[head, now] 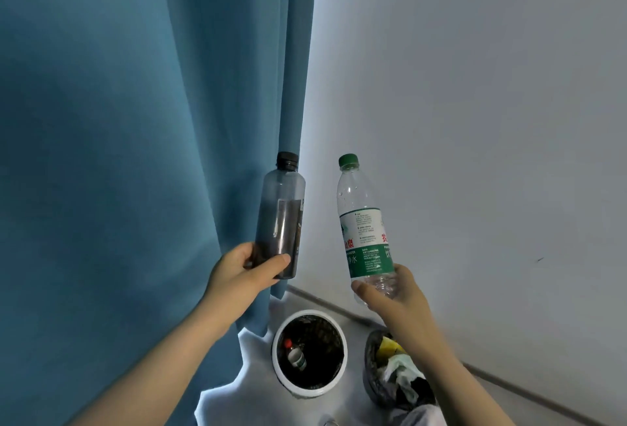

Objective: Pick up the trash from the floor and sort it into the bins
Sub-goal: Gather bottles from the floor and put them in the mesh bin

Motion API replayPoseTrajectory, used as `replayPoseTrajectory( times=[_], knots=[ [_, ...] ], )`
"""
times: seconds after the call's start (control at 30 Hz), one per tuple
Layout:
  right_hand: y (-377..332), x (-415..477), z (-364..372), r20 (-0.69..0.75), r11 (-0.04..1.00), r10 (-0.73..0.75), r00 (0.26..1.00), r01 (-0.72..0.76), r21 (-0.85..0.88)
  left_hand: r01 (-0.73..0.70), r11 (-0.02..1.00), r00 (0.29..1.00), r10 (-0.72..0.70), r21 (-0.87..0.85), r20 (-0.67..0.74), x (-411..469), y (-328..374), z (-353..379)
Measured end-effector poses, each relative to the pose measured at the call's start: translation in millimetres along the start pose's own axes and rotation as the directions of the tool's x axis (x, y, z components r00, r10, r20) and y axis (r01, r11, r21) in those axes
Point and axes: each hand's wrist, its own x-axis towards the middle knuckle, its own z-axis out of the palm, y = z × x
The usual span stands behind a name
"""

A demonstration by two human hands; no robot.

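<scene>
Left hand (pixel 244 273) gripped the base of the dark bottle (pixel 280 218): clear plastic, black cap, dark label. Right hand (pixel 390 293) gripped the base of the water bottle (pixel 364 222): clear, green cap, green-and-white label. Both were held up in the air, near each other but apart. Long axes were near vertical, caps up; dark one's top leaned slightly right, the other's slightly left. On the floor below: white bin (pixel 307 313) holding a small red-capped bottle (pixel 296 356), and a dark bin (pixel 371 381) beside it with crumpled paper.
</scene>
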Motion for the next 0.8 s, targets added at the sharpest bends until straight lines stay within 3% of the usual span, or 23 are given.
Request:
replayPoseTrajectory(
  times=[0.2,0.4,0.63,0.8],
  knots=[
    [66.0,47.6,-8.3,0.083,0.975,0.215,0.973,-0.209,-0.074,0.231,0.967,0.972,-0.223,0.107,-0.075,41.6,-68.1,26.8],
    [133.4,98.8,-22.4,0.123,0.893,0.401,0.908,-0.359,-0.270,0.411,0.877,0.912,-0.393,0.250,-0.119,76.4,-116.2,59.4],
    [214.6,150.8,-38.6,0.154,0.744,0.549,0.822,-0.396,-0.538,0.650,0.713,0.760,-0.604,0.263,-0.239,108.1,-182.9,97.1],
    [252.9,173.9,-39.8,0.142,0.672,0.617,0.774,-0.424,-0.607,0.754,0.594,0.655,-0.711,0.281,-0.256,129.3,-233.2,109.9]
  ],
)
